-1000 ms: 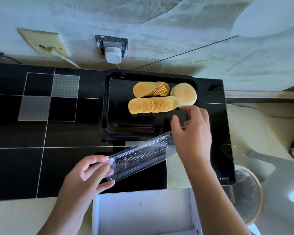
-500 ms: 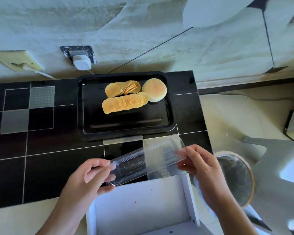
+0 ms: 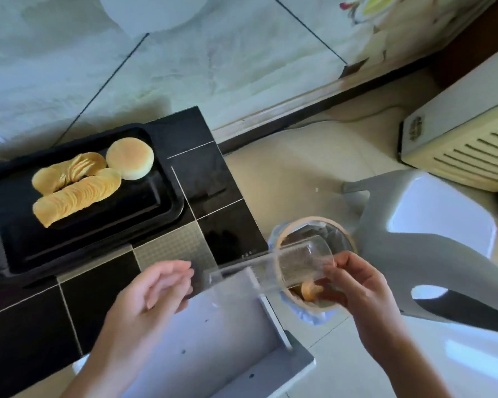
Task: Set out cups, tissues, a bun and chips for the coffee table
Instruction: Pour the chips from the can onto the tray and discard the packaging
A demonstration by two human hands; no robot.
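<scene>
A person tips a clear plastic chip sleeve toward a lined waste bin beside a black tiled table.

The right hand, at four o'clock, pinches the sleeve's far end over the bin; the left hand, at six o'clock, hangs loose with fingers relaxed, just beside the sleeve's near end and holding nothing. The chips lie in two fanned rows on a black tray at nine o'clock, the bun touching them. The risk, as I judge it — the thin sleeve, held at one end only, could slip and miss the bin, or scatter crumbs over an open white drawer below. No cups or tissues are in sight.
</scene>
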